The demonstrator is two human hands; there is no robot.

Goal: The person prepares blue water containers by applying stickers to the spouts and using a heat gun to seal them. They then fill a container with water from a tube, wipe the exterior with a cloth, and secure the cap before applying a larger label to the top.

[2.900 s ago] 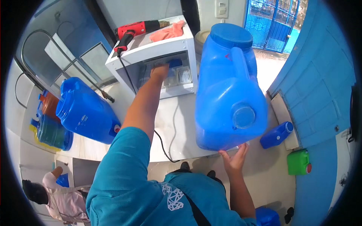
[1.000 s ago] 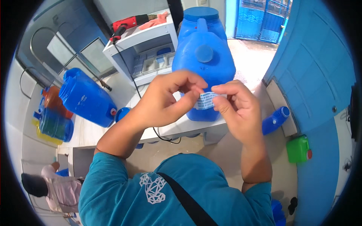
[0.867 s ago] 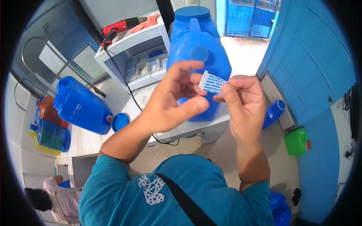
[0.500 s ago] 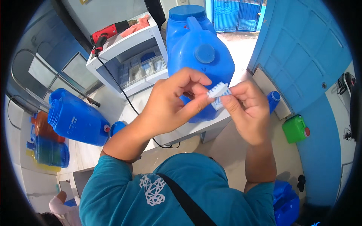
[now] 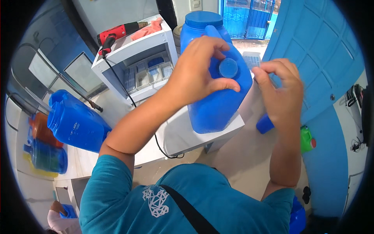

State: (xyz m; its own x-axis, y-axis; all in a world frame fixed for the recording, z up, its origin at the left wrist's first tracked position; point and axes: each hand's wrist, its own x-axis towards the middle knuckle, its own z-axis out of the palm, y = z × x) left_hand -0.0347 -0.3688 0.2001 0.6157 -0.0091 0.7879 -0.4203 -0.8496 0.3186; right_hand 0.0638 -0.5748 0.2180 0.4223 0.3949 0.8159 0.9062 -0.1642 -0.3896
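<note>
The tall jug (image 5: 210, 111) was of smooth, slightly glossy blue plastic, with rounded shoulders, a moulded handle (image 5: 212, 32) and a broad, flat screw lid (image 5: 203, 19) on top. A smaller round cap (image 5: 228, 68) sat on its sloping face. The jug stood upright on a white table (image 5: 183, 130), close to the table's right end. Beside the jug's upper right side was a thin, flexible strip (image 5: 252, 60), pale and see-through in look, with rows of blue print; it was somewhat blurred, so whether it touched the jug could not be told.

The right hand (image 5: 284, 93) pinched this strip by its near edge, thumb against the forefinger, the other fingers curled in and the forearm rising steeply from below. The left hand (image 5: 196, 74) held nothing, its thumb and fingers parted in a wide curve around the small cap, with the forearm slanting up from the lower left.

To the left stood a white box shelf (image 5: 132, 50) with clear, ridged plastic trays (image 5: 144, 80) inside. On its flat top lay a red and black heat gun (image 5: 120, 32) and a soft, crumpled pink cloth (image 5: 150, 29). A thin black cord (image 5: 126, 93) hung down in front. Farther left was another blue jug (image 5: 76, 126), its threaded neck uncovered.
</note>
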